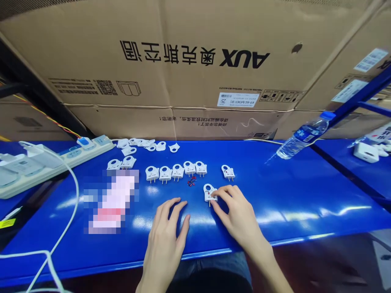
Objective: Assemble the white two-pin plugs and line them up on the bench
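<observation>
Head view: right hand [236,213], half-curled, has its fingertips against a white plastic two-pin plug [210,193] on the glossy blue bench [269,199]. Left hand [165,240] lies open, palm down, below a row of matching plugs [177,171].

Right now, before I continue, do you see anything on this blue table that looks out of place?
Yes. Small red and black wire scraps lie loose on the table below the row of white two-pin plugs, apart from any plug. A plastic water bottle also lies tilted on its side.
</observation>
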A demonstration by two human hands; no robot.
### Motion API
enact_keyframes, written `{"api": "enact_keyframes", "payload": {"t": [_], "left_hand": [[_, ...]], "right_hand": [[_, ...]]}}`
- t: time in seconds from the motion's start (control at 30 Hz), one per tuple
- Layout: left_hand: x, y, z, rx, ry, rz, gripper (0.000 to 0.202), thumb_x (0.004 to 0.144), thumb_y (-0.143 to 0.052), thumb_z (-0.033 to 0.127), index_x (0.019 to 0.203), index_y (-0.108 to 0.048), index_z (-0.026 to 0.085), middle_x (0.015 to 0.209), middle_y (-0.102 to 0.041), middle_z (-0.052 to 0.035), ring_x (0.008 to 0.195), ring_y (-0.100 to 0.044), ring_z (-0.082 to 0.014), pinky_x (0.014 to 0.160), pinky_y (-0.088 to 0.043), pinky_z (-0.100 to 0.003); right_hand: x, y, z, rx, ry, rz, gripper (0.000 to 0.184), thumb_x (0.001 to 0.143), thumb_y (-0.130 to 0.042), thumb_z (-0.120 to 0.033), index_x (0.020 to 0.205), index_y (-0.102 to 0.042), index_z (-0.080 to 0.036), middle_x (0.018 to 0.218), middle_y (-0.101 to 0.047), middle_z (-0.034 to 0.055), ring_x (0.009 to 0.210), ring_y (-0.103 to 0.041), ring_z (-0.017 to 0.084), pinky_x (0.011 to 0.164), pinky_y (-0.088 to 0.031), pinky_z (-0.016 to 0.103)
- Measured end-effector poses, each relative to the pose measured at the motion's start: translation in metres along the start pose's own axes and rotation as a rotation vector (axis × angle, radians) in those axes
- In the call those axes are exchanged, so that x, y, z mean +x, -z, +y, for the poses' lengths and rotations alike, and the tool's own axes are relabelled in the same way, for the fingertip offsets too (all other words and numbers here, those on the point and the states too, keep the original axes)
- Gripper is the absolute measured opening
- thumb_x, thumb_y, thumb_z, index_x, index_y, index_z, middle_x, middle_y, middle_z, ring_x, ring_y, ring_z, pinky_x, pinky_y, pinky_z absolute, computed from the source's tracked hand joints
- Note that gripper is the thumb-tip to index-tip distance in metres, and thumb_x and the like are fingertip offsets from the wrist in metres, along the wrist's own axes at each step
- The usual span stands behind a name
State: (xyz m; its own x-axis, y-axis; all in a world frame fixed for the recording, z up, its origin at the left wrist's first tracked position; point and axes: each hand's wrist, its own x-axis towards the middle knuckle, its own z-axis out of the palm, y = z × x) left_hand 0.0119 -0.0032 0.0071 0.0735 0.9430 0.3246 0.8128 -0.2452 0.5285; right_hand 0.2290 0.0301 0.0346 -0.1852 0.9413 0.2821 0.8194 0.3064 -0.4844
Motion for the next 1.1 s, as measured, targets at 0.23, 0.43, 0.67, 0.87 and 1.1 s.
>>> {"api": "enact_keyframes", "payload": {"t": [0.23, 0.43, 0.67, 0.87, 1.1], "left_hand": [[-0.001, 0.000, -0.002, 0.003, -0.016, 0.003, 0.030, 0.102, -0.053, 0.034, 0.130, -0.061, 0.031, 0.133, -0.064, -0.0079, 0.125, -0.063, -0.0275, 0.096, -0.060, -0.044], [-0.001, 0.000, -0.004, 0.001, -0.023, 0.001, 0.030, 0.102, -0.053, 0.036, 0.131, -0.060, 0.031, 0.133, -0.064, -0.0086, 0.125, -0.063, -0.0285, 0.096, -0.060, -0.047], [-0.001, -0.001, -0.003, -0.007, -0.018, -0.009, 0.029, 0.102, -0.052, 0.035, 0.130, -0.061, 0.030, 0.133, -0.064, -0.0090, 0.124, -0.064, -0.0289, 0.097, -0.060, -0.048], [-0.001, -0.001, -0.003, -0.001, -0.012, -0.003, 0.029, 0.102, -0.052, 0.034, 0.130, -0.061, 0.031, 0.133, -0.064, -0.0089, 0.124, -0.063, -0.0289, 0.096, -0.060, -0.047], [-0.001, -0.002, -0.005, 0.000, -0.020, -0.001, 0.030, 0.102, -0.053, 0.035, 0.130, -0.061, 0.031, 0.133, -0.064, -0.0082, 0.125, -0.063, -0.0284, 0.097, -0.059, -0.046]], "right_hand": [[0.039, 0.011, 0.021, -0.292, 0.060, -0.055, 0.011, 0.101, -0.062, -0.026, 0.106, -0.070, -0.022, 0.108, -0.068, 0.0081, 0.101, -0.061, 0.027, 0.074, -0.052, 0.035], [0.058, 0.016, 0.024, -0.454, 0.119, -0.113, 0.011, 0.102, -0.061, -0.026, 0.105, -0.071, -0.020, 0.106, -0.067, 0.0101, 0.100, -0.058, 0.027, 0.072, -0.049, 0.034], [0.067, 0.016, 0.028, -0.456, 0.083, -0.118, 0.012, 0.103, -0.059, -0.026, 0.106, -0.069, -0.020, 0.103, -0.068, 0.0103, 0.100, -0.059, 0.027, 0.069, -0.047, 0.032], [0.069, 0.014, 0.022, -0.461, 0.131, -0.107, 0.024, 0.105, -0.051, -0.024, 0.121, -0.068, -0.020, 0.109, -0.068, 0.0110, 0.101, -0.059, 0.027, 0.074, -0.049, 0.034], [0.074, 0.004, 0.006, -0.456, 0.223, -0.196, 0.038, 0.103, -0.057, -0.022, 0.141, -0.062, -0.021, 0.112, -0.067, 0.0122, 0.104, -0.058, 0.029, 0.079, -0.050, 0.036]]}}
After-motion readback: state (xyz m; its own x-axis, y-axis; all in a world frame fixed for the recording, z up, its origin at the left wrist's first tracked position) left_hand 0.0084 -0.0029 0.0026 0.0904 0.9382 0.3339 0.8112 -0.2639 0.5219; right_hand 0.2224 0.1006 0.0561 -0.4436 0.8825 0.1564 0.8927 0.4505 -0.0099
